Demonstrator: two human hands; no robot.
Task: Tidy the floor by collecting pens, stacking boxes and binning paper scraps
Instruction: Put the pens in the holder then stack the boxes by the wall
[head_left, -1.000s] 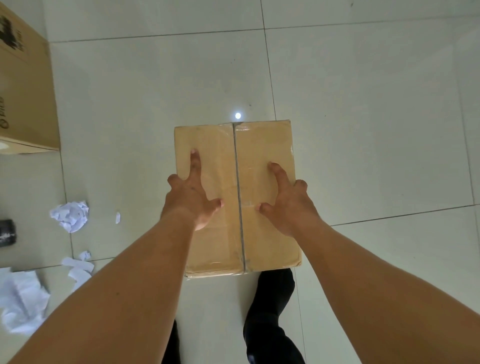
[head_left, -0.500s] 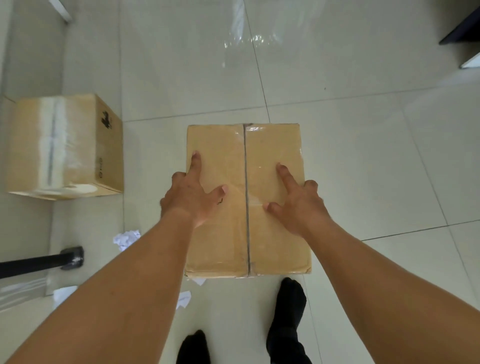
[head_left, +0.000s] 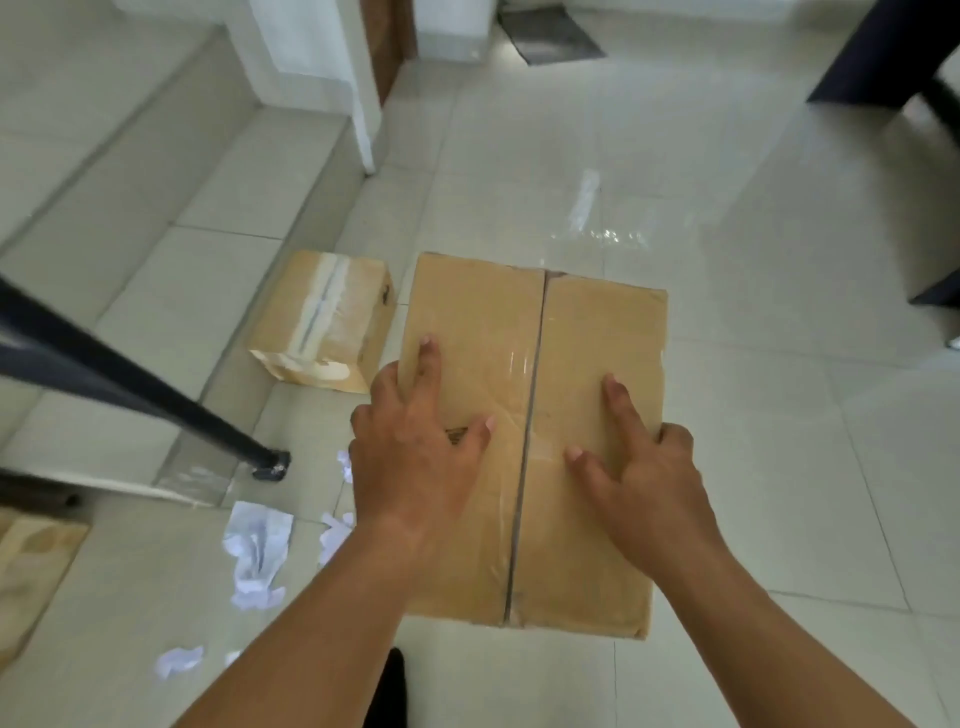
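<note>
I carry a large taped cardboard box (head_left: 571, 332) in front of me, above the tiled floor. My left hand (head_left: 415, 457) grips its left edge, forefinger and thumb flat on the top and the other fingers curled over the side. My right hand (head_left: 644, 467) grips the right edge in the same way. A smaller taped cardboard box (head_left: 327, 322) sits on the floor just left of the carried one. Crumpled white paper scraps (head_left: 257, 551) lie on the floor at lower left, with a smaller scrap (head_left: 179, 660) nearer me. No pens show.
A black furniture leg (head_left: 130, 384) slants in from the left and ends at a foot near the scraps. Flat cardboard (head_left: 31, 566) lies at the left edge. Dark furniture (head_left: 883, 52) stands at the upper right. A white wall corner (head_left: 358, 104) rises behind the small box.
The view has swung up and to the left as I carry the large box. The smaller box now lies close beside the carried box's far left corner. My grip is unchanged.
</note>
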